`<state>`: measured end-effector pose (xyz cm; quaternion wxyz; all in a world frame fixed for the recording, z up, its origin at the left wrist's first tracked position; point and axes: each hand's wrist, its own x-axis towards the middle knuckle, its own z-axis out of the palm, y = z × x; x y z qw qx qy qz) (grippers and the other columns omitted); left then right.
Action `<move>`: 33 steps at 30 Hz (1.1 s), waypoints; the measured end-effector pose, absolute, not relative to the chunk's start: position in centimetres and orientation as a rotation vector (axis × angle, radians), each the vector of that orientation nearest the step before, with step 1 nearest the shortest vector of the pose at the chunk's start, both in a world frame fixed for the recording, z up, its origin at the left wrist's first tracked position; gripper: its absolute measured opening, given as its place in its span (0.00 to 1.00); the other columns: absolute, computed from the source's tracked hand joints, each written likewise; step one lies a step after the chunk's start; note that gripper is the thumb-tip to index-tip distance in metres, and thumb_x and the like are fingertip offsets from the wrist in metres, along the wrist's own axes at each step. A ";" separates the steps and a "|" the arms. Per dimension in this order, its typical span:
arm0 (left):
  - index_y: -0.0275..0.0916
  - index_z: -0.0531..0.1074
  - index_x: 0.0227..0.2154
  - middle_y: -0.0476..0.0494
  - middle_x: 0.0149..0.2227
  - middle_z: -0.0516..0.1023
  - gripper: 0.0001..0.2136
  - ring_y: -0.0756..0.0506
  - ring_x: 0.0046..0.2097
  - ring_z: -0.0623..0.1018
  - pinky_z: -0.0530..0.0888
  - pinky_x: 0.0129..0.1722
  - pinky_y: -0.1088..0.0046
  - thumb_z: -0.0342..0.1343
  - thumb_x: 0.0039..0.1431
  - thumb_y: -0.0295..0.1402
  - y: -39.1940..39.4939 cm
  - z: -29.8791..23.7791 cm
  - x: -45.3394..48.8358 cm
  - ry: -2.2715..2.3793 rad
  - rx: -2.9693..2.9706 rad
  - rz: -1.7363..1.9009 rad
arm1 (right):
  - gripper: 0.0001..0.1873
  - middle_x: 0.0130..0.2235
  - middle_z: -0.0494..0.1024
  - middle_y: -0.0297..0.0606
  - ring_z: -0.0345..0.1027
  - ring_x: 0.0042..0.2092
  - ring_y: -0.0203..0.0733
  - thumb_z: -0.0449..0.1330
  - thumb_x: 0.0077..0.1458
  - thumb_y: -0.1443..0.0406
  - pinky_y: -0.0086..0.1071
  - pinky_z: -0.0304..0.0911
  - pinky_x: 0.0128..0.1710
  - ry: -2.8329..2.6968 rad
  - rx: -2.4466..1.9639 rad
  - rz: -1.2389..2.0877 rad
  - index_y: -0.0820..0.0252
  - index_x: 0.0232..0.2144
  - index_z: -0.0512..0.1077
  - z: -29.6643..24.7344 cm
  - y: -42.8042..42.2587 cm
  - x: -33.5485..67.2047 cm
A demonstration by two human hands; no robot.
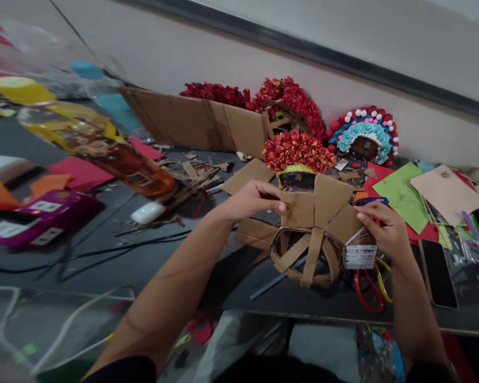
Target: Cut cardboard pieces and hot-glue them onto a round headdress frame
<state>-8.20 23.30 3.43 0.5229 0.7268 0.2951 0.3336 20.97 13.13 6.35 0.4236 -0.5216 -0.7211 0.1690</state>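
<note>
A brown cardboard headdress frame (pixel 314 255) is before me, with a round cage of crossed strips below and flat panels fanning up from its rim. My left hand (pixel 253 202) pinches the left panel's edge between thumb and fingers. At the other side my right hand (pixel 383 226) has its thumb and fingers closed on the outer edge of the right panel. A blue object (pixel 371 201) shows behind the right fingers; I cannot tell if they touch it. A printed white label (pixel 360 257) sits beside the cage. Red scissor handles (pixel 369 298) lie under it.
Red flowered headdress (pixel 299 151) stands behind my hands; a turquoise-and-red one (pixel 365 135) leans by the wall. A drink bottle (pixel 104 143), white earbud case (pixel 147 212) and purple power strip (pixel 43 218) are left. Coloured paper (pixel 403 194) and a phone (pixel 438 274) lie right.
</note>
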 end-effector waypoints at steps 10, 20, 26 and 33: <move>0.41 0.77 0.39 0.39 0.35 0.81 0.22 0.43 0.29 0.81 0.78 0.28 0.69 0.67 0.40 0.44 22.5 3.7 -7.6 0.502 1.647 0.654 | 0.09 0.32 0.76 0.36 0.70 0.35 0.36 0.58 0.55 0.62 0.30 0.67 0.34 -1.843 -1.285 0.470 0.55 0.36 0.78 6.3 13.1 21.7; 0.46 0.64 0.57 0.37 0.56 0.70 0.25 0.42 0.52 0.75 0.77 0.43 0.72 0.58 0.55 0.33 22.0 6.3 -8.0 0.360 2.055 0.684 | 0.09 0.33 0.76 0.37 0.71 0.36 0.37 0.58 0.56 0.62 0.31 0.67 0.36 -1.870 -1.282 0.475 0.55 0.36 0.78 6.3 12.9 21.6; 0.44 0.64 0.56 0.42 0.53 0.73 0.23 0.47 0.41 0.78 0.75 0.34 0.78 0.54 0.57 0.40 20.4 9.2 -7.0 0.774 2.183 0.598 | 0.09 0.34 0.77 0.37 0.70 0.37 0.38 0.59 0.55 0.60 0.32 0.65 0.38 -1.870 -1.315 0.456 0.54 0.36 0.78 6.2 12.7 21.8; 0.40 0.74 0.46 0.42 0.48 0.77 0.23 0.46 0.40 0.78 0.75 0.35 0.76 0.58 0.51 0.47 20.6 8.5 -5.8 0.845 2.070 0.711 | 0.11 0.34 0.77 0.38 0.70 0.37 0.39 0.58 0.55 0.57 0.35 0.64 0.40 -1.849 -1.345 0.462 0.53 0.36 0.78 6.3 12.8 21.8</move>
